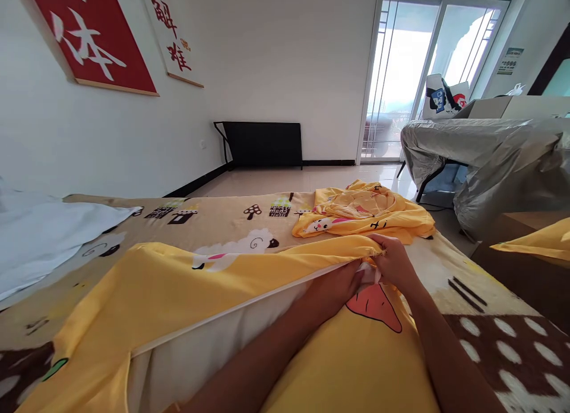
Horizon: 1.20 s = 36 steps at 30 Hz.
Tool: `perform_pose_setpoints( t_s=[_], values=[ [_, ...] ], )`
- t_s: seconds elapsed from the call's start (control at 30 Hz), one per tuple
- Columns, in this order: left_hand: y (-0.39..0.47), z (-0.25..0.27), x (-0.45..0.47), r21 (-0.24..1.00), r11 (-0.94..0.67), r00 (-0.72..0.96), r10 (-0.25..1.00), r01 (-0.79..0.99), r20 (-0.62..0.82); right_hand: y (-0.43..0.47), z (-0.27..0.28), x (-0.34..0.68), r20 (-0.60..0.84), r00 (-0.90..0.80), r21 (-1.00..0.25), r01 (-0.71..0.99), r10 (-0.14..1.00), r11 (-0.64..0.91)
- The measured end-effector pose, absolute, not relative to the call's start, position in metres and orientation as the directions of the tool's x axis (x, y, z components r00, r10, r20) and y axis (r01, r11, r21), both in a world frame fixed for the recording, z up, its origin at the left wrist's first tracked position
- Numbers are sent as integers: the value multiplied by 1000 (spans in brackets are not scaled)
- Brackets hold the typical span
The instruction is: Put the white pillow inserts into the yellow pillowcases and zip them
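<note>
A yellow pillowcase [169,294] with cartoon prints lies in front of me, its long side opening spread apart. White cloth [209,324], which looks like a pillow, shows inside. My left hand [341,285] reaches through the opening to its far right corner, fingers bent around a bit of white cloth there; the fingertips are partly hidden. At that same corner, my right hand [392,261] pinches the pillowcase's yellow edge between thumb and fingers. The two hands are close together. A pink carrot-like print lies just below them on the yellow fabric.
A bunched yellow cover [363,208] rests farther back on the patterned bed blanket [236,220]. White bedding [57,235] is at left. To the right stand a plastic-covered table [481,142] and a cardboard box [516,270] with yellow cloth [543,242] above it.
</note>
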<state>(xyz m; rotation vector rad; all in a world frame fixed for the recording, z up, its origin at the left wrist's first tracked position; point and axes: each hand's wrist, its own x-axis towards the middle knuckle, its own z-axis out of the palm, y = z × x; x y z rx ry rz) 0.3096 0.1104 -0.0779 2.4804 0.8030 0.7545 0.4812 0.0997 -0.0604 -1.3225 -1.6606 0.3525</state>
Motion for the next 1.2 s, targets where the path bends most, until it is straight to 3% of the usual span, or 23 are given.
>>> perform_pose_setpoints(
  t_s=[0.2, 0.53, 0.73, 0.83, 0.97, 1.2],
  values=[
    [110, -78, 312, 658, -627, 590, 737, 417, 329, 99, -60, 480, 485, 35, -714, 593, 874, 373],
    [109, -74, 319, 492, -690, 638, 708, 531, 304, 95, -58, 476, 490, 21, -727, 561, 872, 395],
    [109, -79, 314, 651, -633, 623, 722, 419, 300, 95, -58, 477, 488, 0, -730, 548, 873, 409],
    [107, -83, 311, 729, -618, 574, 724, 293, 383, 95, -57, 477, 480, 4, -738, 542, 877, 402],
    [104, -84, 307, 743, -651, 569, 673, 152, 473, 94, -56, 477, 480, 0, -735, 546, 877, 403],
    [107, -85, 312, 778, -586, 544, 738, 225, 398, 93, -54, 476, 478, 6, -742, 538, 878, 400]
  ],
)
